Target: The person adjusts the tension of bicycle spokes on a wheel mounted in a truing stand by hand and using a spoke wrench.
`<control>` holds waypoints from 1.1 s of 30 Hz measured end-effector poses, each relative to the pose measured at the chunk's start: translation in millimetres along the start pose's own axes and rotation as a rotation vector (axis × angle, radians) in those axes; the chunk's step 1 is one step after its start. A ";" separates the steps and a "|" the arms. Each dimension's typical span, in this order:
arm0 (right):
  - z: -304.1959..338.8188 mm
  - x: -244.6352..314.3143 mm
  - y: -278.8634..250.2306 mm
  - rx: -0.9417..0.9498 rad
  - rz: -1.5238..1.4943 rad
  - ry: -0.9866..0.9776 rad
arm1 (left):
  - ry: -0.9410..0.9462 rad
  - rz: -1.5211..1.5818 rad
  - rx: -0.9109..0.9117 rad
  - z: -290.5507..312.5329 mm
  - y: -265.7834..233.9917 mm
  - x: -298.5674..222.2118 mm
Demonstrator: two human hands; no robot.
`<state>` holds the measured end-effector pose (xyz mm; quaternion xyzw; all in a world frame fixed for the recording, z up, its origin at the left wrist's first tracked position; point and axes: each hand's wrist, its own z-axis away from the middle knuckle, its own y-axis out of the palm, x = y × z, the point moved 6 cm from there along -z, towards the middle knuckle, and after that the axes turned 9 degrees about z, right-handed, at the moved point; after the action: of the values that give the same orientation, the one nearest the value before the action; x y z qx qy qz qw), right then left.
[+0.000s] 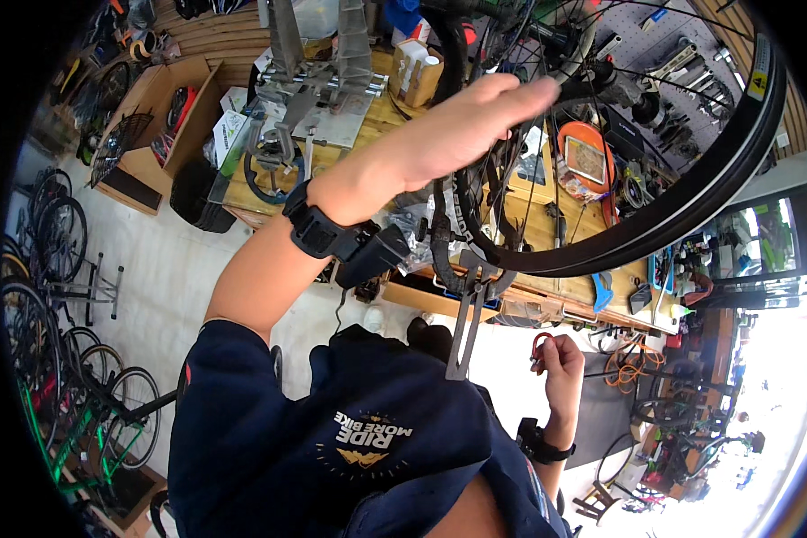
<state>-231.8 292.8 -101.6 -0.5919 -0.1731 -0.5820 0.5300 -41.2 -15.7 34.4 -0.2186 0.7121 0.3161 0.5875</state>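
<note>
My left hand [462, 130] reaches across the upper middle, over the side of a black spoked bicycle wheel [672, 238]. Its index finger is stretched out toward the hub [605, 76], while the other fingers are partly hidden; I see nothing held in it. Lower right, away from the wheel, my right hand [562, 366] pinches a small red looped tool [540, 342] with a dark part. Below the rim, a grey metal arm [464, 327] with a jaw-like top stands close to it. Dark straps with devices sit on both my wrists.
Behind the wheel, a wooden workbench [547, 289] carries an orange tray [585, 154], a cardboard box [416, 72] and a metal stand [318, 85]. Tools hang on a pegboard [632, 27]. Several bicycles [108, 412] line the left, and an orange cable [635, 363] lies coiled at right.
</note>
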 end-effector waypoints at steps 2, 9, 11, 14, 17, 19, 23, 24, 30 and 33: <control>-4.4 2.4 1.7 0.002 0.027 0.000 | -0.027 -0.043 0.028 -1.1 10.8 4.8; -16.9 4.5 9.6 0.047 0.043 -0.024 | -0.090 0.044 0.180 -6.0 16.6 17.5; -18.4 3.9 10.4 0.060 0.043 -0.028 | -0.066 0.009 0.208 -11.5 11.4 31.1; -19.7 1.0 10.3 0.069 0.038 -0.026 | 0.016 -0.091 0.230 -16.7 -1.5 50.4; -21.4 -0.1 10.2 0.074 0.025 -0.015 | 0.026 -0.134 0.259 -30.3 -14.4 75.5; -21.4 5.1 10.5 0.078 0.040 -0.003 | 0.023 -0.091 0.258 -36.9 -20.0 86.2; -22.4 8.7 6.2 0.066 0.050 -0.010 | 0.011 -0.051 0.268 -38.8 -21.7 90.4; -24.5 13.7 3.7 0.068 0.056 -0.026 | 0.008 -0.047 0.267 -38.2 -21.7 90.1; -62.4 104.7 -10.1 0.077 0.062 -0.281 | 0.001 -0.061 0.256 -38.6 -23.5 91.3; -83.9 147.3 1.9 -0.058 0.202 -0.481 | 0.002 -0.047 0.251 -37.8 -21.0 88.6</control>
<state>-233.9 161.8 6.1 -0.7426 -0.2174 -0.3734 0.5117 -72.3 -51.9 -51.8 -0.1606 0.7413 0.2105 0.6167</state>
